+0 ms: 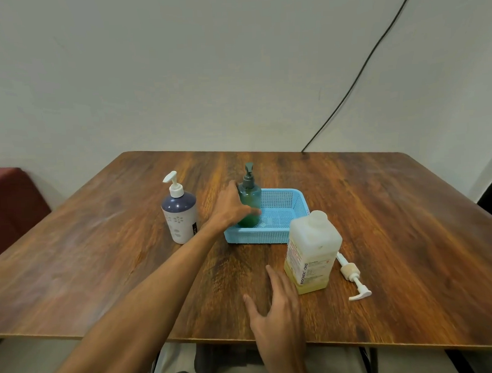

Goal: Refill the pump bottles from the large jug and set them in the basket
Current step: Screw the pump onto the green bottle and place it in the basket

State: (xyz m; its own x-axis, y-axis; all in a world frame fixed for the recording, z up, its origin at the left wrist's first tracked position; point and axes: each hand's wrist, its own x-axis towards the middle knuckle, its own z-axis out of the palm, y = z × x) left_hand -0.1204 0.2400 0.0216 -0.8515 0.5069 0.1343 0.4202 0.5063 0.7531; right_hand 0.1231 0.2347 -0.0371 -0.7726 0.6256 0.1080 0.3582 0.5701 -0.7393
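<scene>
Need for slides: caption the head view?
Left hand holds green pump bottle in blue basket; right hand open beside jug.

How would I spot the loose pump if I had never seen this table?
Start at the wooden table and find the big pale jug near its front edge. The loose pump lies flat on the wood just right of that jug. It is the only pump not fitted to a bottle.

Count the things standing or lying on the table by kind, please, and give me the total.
Pump bottles: 2, the green bottle in the basket and the dark blue bottle beside it
Large jug: 1
Basket: 1
Loose pump: 1
Total: 5
</scene>
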